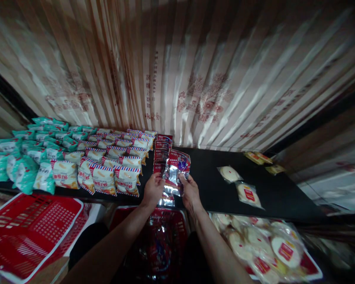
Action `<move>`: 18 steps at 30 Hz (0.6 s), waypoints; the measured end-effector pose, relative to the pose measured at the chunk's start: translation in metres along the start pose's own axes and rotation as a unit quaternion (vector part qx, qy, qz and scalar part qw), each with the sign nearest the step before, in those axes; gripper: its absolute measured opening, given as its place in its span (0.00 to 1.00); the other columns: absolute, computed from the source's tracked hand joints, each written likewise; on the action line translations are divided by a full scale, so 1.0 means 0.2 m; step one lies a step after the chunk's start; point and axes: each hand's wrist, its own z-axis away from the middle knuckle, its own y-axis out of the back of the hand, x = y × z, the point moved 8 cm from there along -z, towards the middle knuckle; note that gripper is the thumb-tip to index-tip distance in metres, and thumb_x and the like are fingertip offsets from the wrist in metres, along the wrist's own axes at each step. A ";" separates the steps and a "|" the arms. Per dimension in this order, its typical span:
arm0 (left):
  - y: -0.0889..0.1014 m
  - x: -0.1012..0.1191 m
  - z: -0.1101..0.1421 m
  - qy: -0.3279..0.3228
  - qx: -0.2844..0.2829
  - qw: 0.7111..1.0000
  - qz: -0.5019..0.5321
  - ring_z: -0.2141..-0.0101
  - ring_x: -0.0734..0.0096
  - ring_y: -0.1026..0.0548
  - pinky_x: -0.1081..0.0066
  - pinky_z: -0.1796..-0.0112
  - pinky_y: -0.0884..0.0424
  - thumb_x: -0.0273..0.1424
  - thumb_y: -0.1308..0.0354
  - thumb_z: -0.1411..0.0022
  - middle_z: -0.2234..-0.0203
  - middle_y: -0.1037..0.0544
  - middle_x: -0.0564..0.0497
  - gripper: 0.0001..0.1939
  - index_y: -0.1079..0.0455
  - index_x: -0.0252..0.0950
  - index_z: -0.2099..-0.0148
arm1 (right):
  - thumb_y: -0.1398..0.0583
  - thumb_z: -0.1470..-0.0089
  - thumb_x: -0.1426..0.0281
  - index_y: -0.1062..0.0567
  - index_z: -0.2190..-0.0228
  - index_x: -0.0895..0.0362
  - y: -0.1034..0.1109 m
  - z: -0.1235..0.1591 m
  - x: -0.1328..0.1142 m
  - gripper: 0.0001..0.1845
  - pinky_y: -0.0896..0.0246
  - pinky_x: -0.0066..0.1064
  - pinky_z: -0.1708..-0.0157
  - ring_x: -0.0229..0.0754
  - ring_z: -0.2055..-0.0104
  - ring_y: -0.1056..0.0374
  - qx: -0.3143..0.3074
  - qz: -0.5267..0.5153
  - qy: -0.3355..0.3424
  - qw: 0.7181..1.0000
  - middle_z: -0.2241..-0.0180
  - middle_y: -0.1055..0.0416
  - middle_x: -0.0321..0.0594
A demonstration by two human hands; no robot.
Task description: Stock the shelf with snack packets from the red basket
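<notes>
Both my hands hold a shiny red and silver snack packet (176, 167) over the front of a black shelf (215, 185). My left hand (153, 190) grips its lower left edge, and my right hand (189, 190) pinches its lower right edge. The packet stands upright at the front of a row of like red packets (163, 146) running back toward the curtain. More silver packets (169, 193) lie flat just under my hands.
Left on the shelf lie rows of white striped snack bags (104, 179) and teal bags (23, 173). Two round cakes in clear wrap (248, 194) lie right, small yellow packets (258, 157) farther back. Below stand red baskets (32, 232), one with packets (159, 244), one with cakes (269, 244).
</notes>
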 end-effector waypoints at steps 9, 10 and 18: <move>0.07 -0.18 0.02 0.026 0.027 0.997 -0.062 0.77 0.77 0.29 0.77 0.73 0.32 0.24 0.50 0.46 0.78 0.28 0.57 0.18 0.33 0.34 0.52 | 0.33 0.66 0.60 0.28 0.75 0.55 0.00 -0.03 0.12 0.16 0.45 0.23 0.78 0.32 0.79 0.40 -0.023 0.105 0.028 0.994 0.82 0.33 0.28; 0.09 -0.19 0.02 0.036 0.030 0.996 -0.069 0.77 0.77 0.29 0.77 0.73 0.32 0.24 0.50 0.46 0.79 0.28 0.57 0.18 0.33 0.35 0.51 | 0.33 0.66 0.60 0.28 0.75 0.55 0.00 -0.02 0.14 0.16 0.44 0.23 0.78 0.33 0.79 0.40 -0.022 0.119 0.025 0.992 0.82 0.33 0.28; 0.16 -0.19 0.07 0.037 0.034 0.997 -0.064 0.79 0.78 0.31 0.78 0.74 0.34 0.25 0.50 0.46 0.81 0.31 0.59 0.19 0.34 0.36 0.50 | 0.37 0.62 0.61 0.26 0.69 0.55 0.00 -0.01 0.18 0.16 0.43 0.25 0.76 0.35 0.78 0.38 -0.024 0.218 0.047 0.974 0.80 0.31 0.29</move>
